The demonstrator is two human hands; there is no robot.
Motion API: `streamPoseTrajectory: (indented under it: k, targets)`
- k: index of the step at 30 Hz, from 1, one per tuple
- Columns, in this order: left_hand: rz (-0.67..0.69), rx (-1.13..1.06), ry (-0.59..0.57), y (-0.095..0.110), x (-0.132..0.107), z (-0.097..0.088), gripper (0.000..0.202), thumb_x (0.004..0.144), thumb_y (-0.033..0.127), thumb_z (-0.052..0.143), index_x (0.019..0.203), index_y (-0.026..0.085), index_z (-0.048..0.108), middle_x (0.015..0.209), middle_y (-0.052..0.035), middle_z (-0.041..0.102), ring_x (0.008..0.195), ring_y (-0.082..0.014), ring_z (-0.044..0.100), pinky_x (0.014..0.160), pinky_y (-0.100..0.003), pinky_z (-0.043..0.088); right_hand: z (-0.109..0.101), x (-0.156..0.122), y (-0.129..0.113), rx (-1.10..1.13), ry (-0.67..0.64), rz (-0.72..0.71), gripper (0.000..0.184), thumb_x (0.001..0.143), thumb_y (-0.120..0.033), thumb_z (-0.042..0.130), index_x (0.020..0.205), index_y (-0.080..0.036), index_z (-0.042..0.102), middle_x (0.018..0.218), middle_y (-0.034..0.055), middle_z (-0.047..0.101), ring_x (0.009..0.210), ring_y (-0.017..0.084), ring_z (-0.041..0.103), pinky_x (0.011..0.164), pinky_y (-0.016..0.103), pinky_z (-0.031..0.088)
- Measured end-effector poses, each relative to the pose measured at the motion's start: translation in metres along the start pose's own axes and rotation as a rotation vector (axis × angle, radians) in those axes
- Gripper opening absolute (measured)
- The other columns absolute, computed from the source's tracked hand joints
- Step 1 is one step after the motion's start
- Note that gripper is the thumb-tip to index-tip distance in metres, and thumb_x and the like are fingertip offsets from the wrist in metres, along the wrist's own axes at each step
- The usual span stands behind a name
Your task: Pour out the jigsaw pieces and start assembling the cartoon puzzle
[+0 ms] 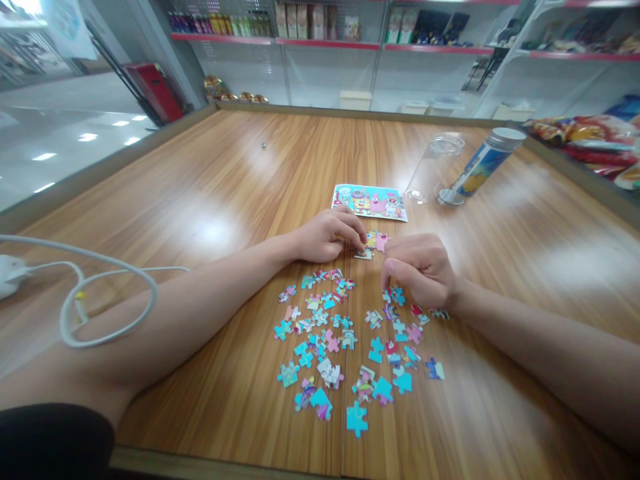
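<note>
My left hand rests on the wooden table with its fingers curled, the fingertips pressing on a small group of joined puzzle pieces. My right hand lies just right of that group, fingers curled under in a loose fist; what it holds, if anything, is hidden. Several loose puzzle pieces, mostly teal and pink, lie scattered in front of both hands. A cartoon reference picture lies flat just beyond the hands.
A clear tube and a printed canister lie on their sides at the back right, a lid beside them. A white cable loops at the left. Snack bags sit far right; shelves stand behind.
</note>
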State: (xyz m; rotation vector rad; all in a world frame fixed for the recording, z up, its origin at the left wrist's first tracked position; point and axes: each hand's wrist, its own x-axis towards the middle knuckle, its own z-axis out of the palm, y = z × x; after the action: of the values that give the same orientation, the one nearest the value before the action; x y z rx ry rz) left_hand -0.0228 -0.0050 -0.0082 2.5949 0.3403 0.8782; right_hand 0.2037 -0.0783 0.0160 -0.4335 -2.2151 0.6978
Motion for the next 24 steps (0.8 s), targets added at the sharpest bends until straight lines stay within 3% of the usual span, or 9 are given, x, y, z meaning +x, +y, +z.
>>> streamPoseTrajectory:
  k: [2,7,12,14,17,20,24]
  targets:
    - [0.000,0.005,-0.002,0.000,0.000,0.000,0.044,0.069,-0.001,0.050,0.090,0.025,0.078,0.098,-0.0039,0.076,0.092,-0.0196,0.061,0.093,-0.040,0.049,-0.006,0.000,0.005,0.023,-0.017,-0.009,0.046,0.097,-0.025,0.047,0.055,-0.014,0.063,0.050,0.0006,0.055,0.047,0.007,0.045,0.049,0.024,0.031]
    - [0.008,0.013,-0.008,0.001,-0.001,-0.001,0.044,0.069,-0.002,0.050,0.090,0.024,0.078,0.099,-0.0038,0.076,0.091,-0.0193,0.061,0.092,-0.040,0.049,-0.025,0.001,0.019,0.081,-0.255,-0.015,0.048,0.100,-0.029,0.045,0.061,-0.013,0.066,0.055,0.0029,0.061,0.051,0.008,0.051,0.055,0.023,0.037]
    - [-0.010,0.034,-0.021,0.003,-0.001,-0.002,0.044,0.070,-0.001,0.049,0.090,0.025,0.078,0.099,-0.0030,0.076,0.092,-0.0190,0.062,0.094,-0.041,0.047,-0.030,0.003,0.016,0.121,-0.357,0.013,0.046,0.102,-0.033,0.044,0.073,-0.010,0.072,0.065,0.0063,0.067,0.060,0.009,0.059,0.061,0.022,0.043]
    - [-0.016,0.033,-0.025,0.003,-0.001,-0.003,0.043,0.072,-0.001,0.049,0.090,0.025,0.078,0.099,-0.0029,0.076,0.092,-0.0186,0.062,0.095,-0.041,0.047,-0.030,0.001,0.012,0.132,-0.343,0.024,0.044,0.101,-0.033,0.044,0.079,-0.010,0.074,0.068,0.0070,0.069,0.062,0.010,0.059,0.062,0.023,0.043]
    - [-0.023,0.022,-0.027,0.004,-0.001,-0.003,0.042,0.073,0.000,0.050,0.091,0.025,0.078,0.098,-0.0035,0.075,0.092,-0.0186,0.062,0.093,-0.040,0.048,-0.033,-0.004,0.011,0.134,-0.223,0.067,0.042,0.099,-0.033,0.046,0.080,-0.010,0.075,0.069,0.0070,0.068,0.058,0.010,0.055,0.059,0.024,0.040]
    - [-0.023,0.013,-0.033,0.004,-0.001,-0.003,0.041,0.074,0.000,0.051,0.091,0.025,0.078,0.097,-0.0040,0.075,0.092,-0.0187,0.062,0.093,-0.040,0.048,-0.034,-0.009,0.017,0.164,-0.123,0.104,0.045,0.099,-0.034,0.046,0.070,-0.011,0.073,0.064,0.0061,0.066,0.055,0.010,0.053,0.057,0.025,0.038]
    - [-0.024,0.012,-0.031,0.004,-0.001,-0.004,0.042,0.073,-0.001,0.050,0.092,0.025,0.078,0.098,-0.0035,0.075,0.092,-0.0189,0.061,0.094,-0.040,0.048,-0.033,-0.011,0.027,0.203,-0.120,0.166,0.048,0.097,-0.034,0.048,0.057,-0.013,0.066,0.053,0.0036,0.061,0.049,0.010,0.050,0.051,0.024,0.034]
